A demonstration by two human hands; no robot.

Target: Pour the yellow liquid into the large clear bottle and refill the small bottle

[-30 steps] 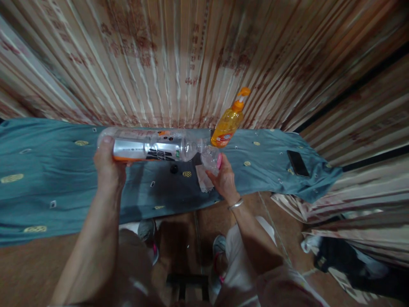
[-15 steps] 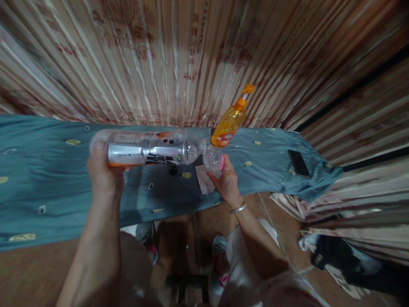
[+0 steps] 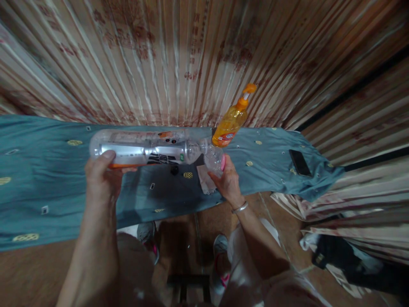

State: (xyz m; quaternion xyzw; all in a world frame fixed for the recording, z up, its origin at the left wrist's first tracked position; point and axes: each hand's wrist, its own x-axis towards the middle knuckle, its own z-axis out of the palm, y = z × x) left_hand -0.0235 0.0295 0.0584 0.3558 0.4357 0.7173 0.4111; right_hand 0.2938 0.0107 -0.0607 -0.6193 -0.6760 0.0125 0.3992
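A large clear plastic bottle (image 3: pixel 140 150) with a silver, black and orange label lies sideways in the air over the cloth, its neck toward the right. My left hand (image 3: pixel 104 170) is closed around its lower side near the base, thumb on the label. My right hand (image 3: pixel 227 179) grips a small clear plastic piece (image 3: pixel 212 160) by its pink end (image 3: pixel 223 163). This piece meets the large bottle's mouth; whether they are joined, I cannot tell. Behind it stands a pump bottle (image 3: pixel 230 125) of yellow-orange liquid.
A green patterned cloth (image 3: pixel 268 170) covers the long table. On it are a folded pale cloth or tissue (image 3: pixel 206 181), a small dark round object (image 3: pixel 174 170) and a black phone (image 3: pixel 299 163). Pleated curtains (image 3: pixel 172 64) hang behind. Dark clothing or bags (image 3: pixel 341 260) lie at lower right.
My left hand has shifted its hold slightly, and its thumb now lies lower along the label. The bottle and my right hand have hardly moved.
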